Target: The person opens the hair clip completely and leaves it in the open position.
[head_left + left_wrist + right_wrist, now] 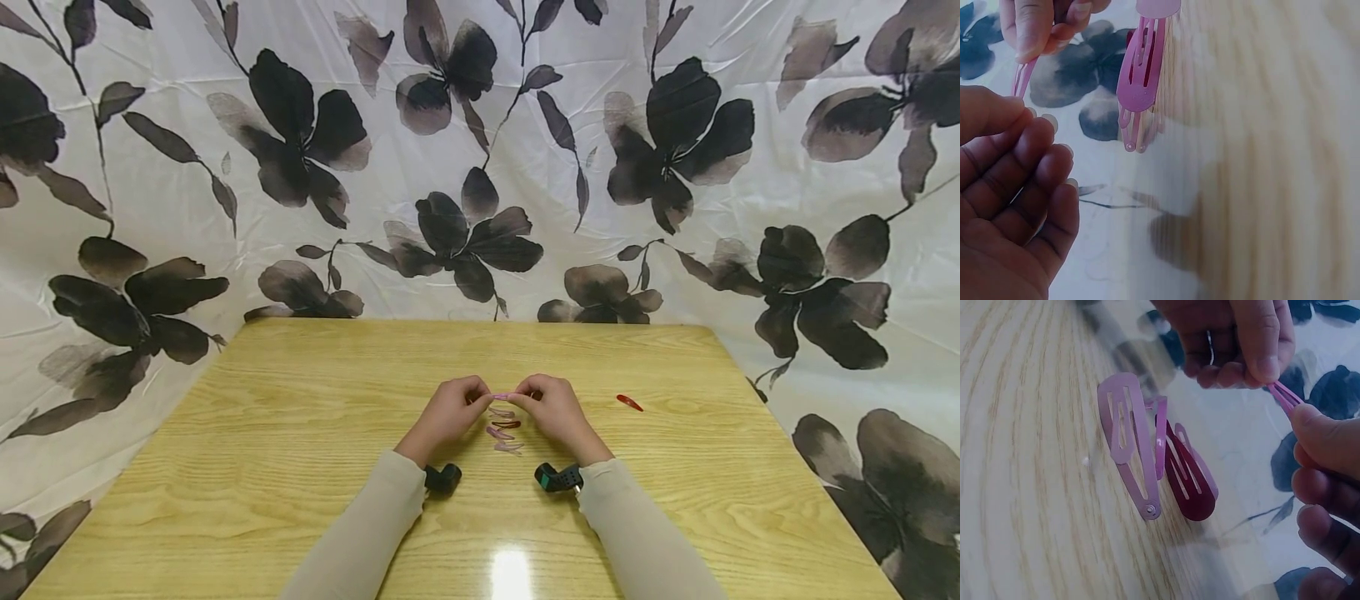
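Between both hands a pink snap hair clip (500, 397) is held level above the table, one end in each hand. My left hand (455, 408) pinches its left end between thumb and index finger; my right hand (553, 410) pinches the other end. In the right wrist view the clip (1285, 397) spans the short gap between the fingertips. Just nearer than the hands, several snap clips lie in a column on the table: a mauve clip (1127, 440), a dark red clip (1190, 478) and other pink ones, some standing open on edge.
A single red hair clip (629, 402) lies apart, right of the right hand. The wooden table (300, 383) reaches back to a white floral cloth (480, 150). A dark band with a small camera (558, 477) sits on each wrist.
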`<state>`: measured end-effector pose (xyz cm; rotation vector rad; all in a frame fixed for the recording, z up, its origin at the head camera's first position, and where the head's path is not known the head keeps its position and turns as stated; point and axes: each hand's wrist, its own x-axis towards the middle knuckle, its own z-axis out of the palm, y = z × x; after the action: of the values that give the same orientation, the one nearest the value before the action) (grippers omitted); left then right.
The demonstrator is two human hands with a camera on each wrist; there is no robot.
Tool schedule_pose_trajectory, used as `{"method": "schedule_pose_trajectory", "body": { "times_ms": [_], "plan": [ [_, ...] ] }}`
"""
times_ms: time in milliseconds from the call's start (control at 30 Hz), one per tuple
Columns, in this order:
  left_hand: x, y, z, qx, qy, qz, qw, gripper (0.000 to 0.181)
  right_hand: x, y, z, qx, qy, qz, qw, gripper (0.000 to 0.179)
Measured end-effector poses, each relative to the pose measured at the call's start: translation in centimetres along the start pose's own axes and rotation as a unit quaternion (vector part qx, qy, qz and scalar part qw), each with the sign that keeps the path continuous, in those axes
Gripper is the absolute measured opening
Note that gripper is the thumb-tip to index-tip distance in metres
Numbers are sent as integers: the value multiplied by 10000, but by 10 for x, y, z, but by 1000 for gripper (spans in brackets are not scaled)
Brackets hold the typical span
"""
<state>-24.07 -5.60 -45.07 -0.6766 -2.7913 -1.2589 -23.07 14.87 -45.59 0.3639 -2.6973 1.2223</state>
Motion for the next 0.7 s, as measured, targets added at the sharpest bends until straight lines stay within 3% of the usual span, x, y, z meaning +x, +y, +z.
{"method": "schedule_pose_trajectory", "body": {
  "times_ms": [433,700],
  "plan": [
    [0,-2,0,167,19,84,9998,13,-1,-2,3,-22,233,-142,9996,11],
    [-2,6,-3,215,-98,149,9996,17,-2,1,3,-9,433,-325,9985,14]
  ]
}}
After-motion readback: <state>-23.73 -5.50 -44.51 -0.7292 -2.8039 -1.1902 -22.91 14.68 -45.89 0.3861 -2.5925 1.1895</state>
